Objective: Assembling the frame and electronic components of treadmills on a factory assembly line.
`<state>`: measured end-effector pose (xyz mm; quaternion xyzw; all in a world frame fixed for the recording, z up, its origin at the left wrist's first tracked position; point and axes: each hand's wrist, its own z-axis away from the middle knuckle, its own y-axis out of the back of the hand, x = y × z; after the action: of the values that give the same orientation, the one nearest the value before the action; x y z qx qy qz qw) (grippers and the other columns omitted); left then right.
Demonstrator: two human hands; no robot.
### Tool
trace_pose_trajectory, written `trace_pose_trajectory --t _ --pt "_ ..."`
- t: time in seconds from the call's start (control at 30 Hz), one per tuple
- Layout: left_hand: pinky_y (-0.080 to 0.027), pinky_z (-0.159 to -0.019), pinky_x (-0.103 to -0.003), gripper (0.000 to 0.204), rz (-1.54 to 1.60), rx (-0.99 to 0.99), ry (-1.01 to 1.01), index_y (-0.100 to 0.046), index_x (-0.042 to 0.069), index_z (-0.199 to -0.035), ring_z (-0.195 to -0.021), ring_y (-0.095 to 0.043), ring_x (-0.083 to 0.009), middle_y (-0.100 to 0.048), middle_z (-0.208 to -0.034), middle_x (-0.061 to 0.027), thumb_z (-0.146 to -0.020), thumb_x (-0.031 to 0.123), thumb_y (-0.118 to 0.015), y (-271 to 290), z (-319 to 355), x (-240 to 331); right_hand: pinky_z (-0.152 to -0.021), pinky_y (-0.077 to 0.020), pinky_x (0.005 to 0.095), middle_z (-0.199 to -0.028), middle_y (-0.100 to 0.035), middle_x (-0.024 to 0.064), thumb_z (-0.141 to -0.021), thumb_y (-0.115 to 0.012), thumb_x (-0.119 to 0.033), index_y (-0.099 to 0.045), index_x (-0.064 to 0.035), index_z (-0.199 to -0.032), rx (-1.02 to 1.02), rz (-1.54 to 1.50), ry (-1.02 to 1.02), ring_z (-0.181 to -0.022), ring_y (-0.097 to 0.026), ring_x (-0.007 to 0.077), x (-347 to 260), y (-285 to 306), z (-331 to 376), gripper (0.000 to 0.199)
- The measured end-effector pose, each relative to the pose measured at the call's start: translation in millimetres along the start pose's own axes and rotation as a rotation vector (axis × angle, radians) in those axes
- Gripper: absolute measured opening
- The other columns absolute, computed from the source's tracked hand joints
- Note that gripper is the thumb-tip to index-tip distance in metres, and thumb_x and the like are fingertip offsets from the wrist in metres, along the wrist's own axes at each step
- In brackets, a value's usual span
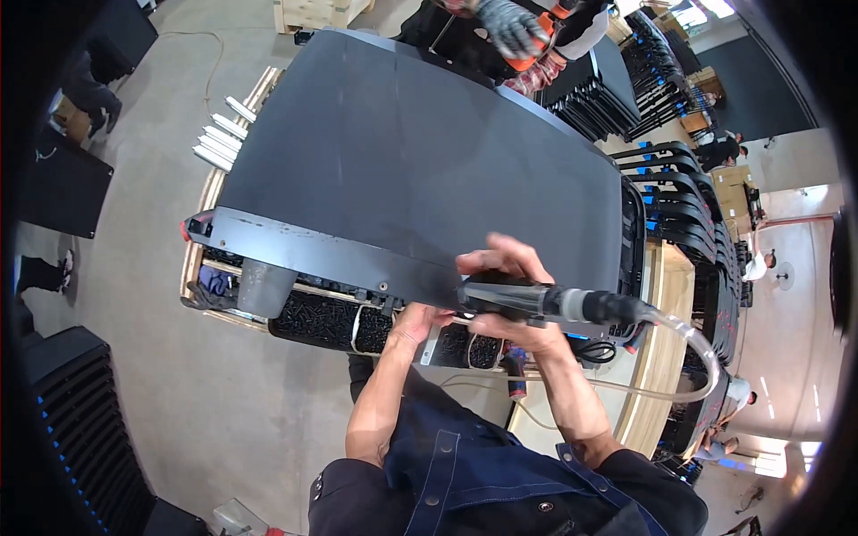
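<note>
A large dark grey panel (pixel 420 152) lies on a workbench in front of me. My right hand (pixel 527 332) is wrapped round a black air screwdriver (pixel 505 300), held nearly level over the panel's near edge. From its back end a clear hose (pixel 693 335) curves down and to the left. At that same edge, just left of the tool's front end, my left hand (pixel 416 322) has its fingers drawn together. What they hold, if anything, is hidden. A silver metal strip (pixel 430 345) shows just below that hand.
Trays of black screws (pixel 315 320) sit under the near edge, beside a grey cup (pixel 265 288). Across the panel, a co-worker's gloved hand (pixel 511 27) is by an orange power tool (pixel 536 45). Stacked black frames (pixel 684 201) stand right; dark panels (pixel 76 402) are stacked lower left.
</note>
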<state>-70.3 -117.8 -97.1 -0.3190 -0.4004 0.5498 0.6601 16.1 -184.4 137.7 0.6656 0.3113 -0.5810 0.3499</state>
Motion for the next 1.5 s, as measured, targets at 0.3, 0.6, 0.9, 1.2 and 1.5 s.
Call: trace_pose_trajectory --t 0.3,0.6,0.9,1.2,1.5 --pt "-0.033 -0.051 -0.023 0.023 -0.184 -0.121 -0.040 -0.065 0.012 -0.101 -0.062 -0.049 -0.0071 -0.056 -0.079 0.0023 -0.092 0.031 -0.074 7 -5 19 -0.100 -0.0532 0.0441 -0.125 -0.066 0.0194 -0.075 -0.085 -0.003 -0.059 -0.0018 -0.123 -0.057 0.083 0.295 -0.119 -0.063 0.0310 21 3 -18 0.054" --pt "-0.043 -0.063 -0.023 0.049 -0.152 0.101 -0.194 -0.060 0.013 -0.125 -0.084 -0.056 -0.0079 -0.062 -0.102 0.0007 -0.083 0.025 -0.080 26 -11 -6 -0.091 -0.0551 0.0439 -0.097 -0.065 0.0113 -0.078 -0.081 0.002 -0.055 -0.0056 -0.110 0.046 -0.193 0.193 -0.096 -0.065 0.0252 35 -8 -11 0.042" --pt "-0.044 -0.059 -0.023 0.042 -0.170 0.119 -0.313 -0.064 0.017 -0.118 -0.078 -0.058 -0.0052 -0.065 -0.094 0.0041 -0.082 0.032 -0.080 16 -16 -12 -0.093 -0.0489 0.0473 -0.096 -0.061 0.0097 -0.078 -0.082 -0.006 -0.051 -0.0081 -0.106 0.065 -0.148 0.150 -0.094 -0.062 0.0251 34 -6 -13 0.041" --pt "-0.048 -0.062 -0.026 0.030 -0.221 0.127 -0.230 -0.064 0.011 -0.112 -0.075 -0.061 -0.0117 -0.065 -0.092 0.0002 -0.086 0.018 -0.076 22 -16 -13 -0.093 -0.0545 0.0449 -0.126 -0.061 0.0203 -0.075 -0.088 -0.016 -0.049 -0.0067 -0.132 0.133 -0.093 0.063 -0.108 -0.067 0.0304 21 -13 -6 0.070" --pt "-0.054 -0.069 -0.042 0.020 -0.991 0.476 -0.523 -0.069 0.001 -0.108 -0.077 -0.068 -0.0323 -0.072 -0.093 -0.0173 -0.098 0.015 -0.058 73 43 -10 -0.094 -0.0561 0.0386 -0.123 -0.057 0.0163 -0.078 -0.075 0.006 -0.054 -0.0037 -0.119 0.292 0.123 0.263 -0.103 -0.065 0.0229 21 -47 3 0.047"
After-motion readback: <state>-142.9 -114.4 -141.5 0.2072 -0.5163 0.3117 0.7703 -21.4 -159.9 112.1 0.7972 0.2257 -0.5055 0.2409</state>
